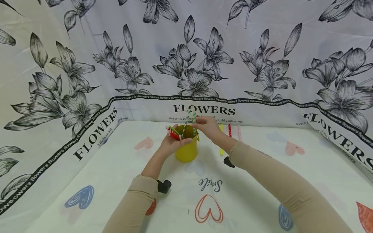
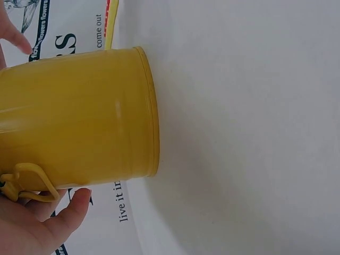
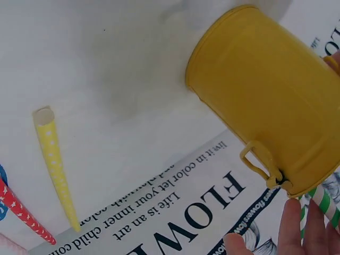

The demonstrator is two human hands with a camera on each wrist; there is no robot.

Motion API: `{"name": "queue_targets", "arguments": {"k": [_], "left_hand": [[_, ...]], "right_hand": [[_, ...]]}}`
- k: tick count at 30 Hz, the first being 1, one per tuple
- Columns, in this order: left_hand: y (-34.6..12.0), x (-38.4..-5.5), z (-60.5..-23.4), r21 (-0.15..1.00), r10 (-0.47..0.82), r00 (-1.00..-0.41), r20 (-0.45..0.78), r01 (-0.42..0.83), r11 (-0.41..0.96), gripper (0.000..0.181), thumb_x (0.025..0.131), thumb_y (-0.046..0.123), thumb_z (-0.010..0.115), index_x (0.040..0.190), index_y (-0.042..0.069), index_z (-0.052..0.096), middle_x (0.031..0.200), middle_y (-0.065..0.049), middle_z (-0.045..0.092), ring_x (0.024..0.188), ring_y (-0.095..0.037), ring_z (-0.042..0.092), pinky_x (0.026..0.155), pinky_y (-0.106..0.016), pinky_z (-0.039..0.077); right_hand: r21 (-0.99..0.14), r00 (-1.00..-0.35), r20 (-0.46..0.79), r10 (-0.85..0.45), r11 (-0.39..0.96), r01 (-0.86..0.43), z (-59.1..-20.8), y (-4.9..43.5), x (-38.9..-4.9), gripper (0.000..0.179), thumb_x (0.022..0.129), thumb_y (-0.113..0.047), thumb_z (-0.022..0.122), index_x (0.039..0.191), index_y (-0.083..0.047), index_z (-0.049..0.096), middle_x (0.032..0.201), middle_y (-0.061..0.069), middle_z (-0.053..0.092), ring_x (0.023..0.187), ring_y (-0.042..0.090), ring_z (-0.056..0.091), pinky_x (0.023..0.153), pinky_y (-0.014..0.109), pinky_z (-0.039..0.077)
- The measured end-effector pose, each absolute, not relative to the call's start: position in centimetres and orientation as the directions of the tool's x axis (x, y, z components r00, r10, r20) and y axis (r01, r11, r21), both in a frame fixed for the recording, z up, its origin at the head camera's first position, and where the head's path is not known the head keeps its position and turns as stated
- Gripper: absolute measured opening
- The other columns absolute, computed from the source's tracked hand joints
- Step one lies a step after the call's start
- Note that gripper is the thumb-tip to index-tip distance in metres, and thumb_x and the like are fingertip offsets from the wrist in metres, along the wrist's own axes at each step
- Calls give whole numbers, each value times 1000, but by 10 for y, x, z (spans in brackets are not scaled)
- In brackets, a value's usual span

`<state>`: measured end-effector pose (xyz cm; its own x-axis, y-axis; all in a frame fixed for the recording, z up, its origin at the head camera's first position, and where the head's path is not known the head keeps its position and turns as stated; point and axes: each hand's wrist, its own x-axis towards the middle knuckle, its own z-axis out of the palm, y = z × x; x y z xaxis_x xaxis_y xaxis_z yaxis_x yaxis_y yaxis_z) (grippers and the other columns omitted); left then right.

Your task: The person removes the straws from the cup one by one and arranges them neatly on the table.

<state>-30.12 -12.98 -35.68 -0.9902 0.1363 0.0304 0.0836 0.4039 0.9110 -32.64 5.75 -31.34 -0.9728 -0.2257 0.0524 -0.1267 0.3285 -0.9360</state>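
from the head camera i see a yellow bucket [image 1: 186,152] upright on a white table [image 1: 175,208] printed with hearts, in front of a flowered curtain [image 1: 142,35]. the left hand [image 1: 170,144] grips the bucket's left side at the rim. a small bundle of red and green straws [image 1: 174,133] pokes out beside its thumb; from here i can't tell whether that is gripped too or only leaning. the right hand [image 1: 209,128] pinches one of two green striped straws [image 1: 186,124] standing in the bucket. to its right lie a yellow straw [image 1: 221,139], a red straw [image 1: 229,130] and a pink straw [image 1: 239,132], apart from each other.

on the left wrist camera the bucket appears sideways, the left hand close by its wire loop [image 2: 34,178], the right hand's fingers near the top.

on the right wrist camera i see the right fingers at the rim against the striped straws, and the yellow straw's white dots.
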Motion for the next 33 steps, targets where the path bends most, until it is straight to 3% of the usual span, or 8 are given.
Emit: {"name": "queue_targets", "arguments": {"k": [5,15,19,26,33], "left_hand": [[-130,-302,-354,911,147,-988,40,96,401,95,91,33,75,159,3,17,154,-19,43,143,-37,40,120,-56,27],[-130,-305,-352,921,144,-989,42,94,378,94,90,32,77,159,5,20,153,-17,45,142,-36,41,121,-53,26],[-129,-304,-352,917,136,-990,26,78,392,95,89,32,77,159,4,19,153,-18,46,142,-37,41,121,-54,26],[-130,-303,-353,910,127,-992,22,72,409,97,89,32,77,159,3,17,152,-21,45,142,-39,40,121,-55,24],[-128,-301,-355,912,127,-992,1,53,406,96,91,31,76,159,2,15,154,-22,41,143,-41,37,120,-59,24]], "right_hand": [[-938,-974,50,-222,324,-122,-307,65,-323,43,98,-18,67,137,-2,60,129,16,67,118,31,66,115,55,37],[-973,-984,73,-166,205,-106,-295,89,-315,34,100,-17,64,131,-4,65,120,13,72,113,30,68,119,59,27],[-982,-991,69,-114,165,-87,-289,104,-314,38,100,-19,64,135,-5,62,107,5,76,110,23,69,116,55,34],[-991,-994,97,-57,84,-101,-280,128,-313,39,101,-18,63,137,-7,60,84,-18,72,87,2,69,106,48,43],[-987,-988,151,-8,43,-152,-270,152,-306,41,102,-23,60,141,-8,57,83,-25,72,87,0,68,94,37,43]]}}
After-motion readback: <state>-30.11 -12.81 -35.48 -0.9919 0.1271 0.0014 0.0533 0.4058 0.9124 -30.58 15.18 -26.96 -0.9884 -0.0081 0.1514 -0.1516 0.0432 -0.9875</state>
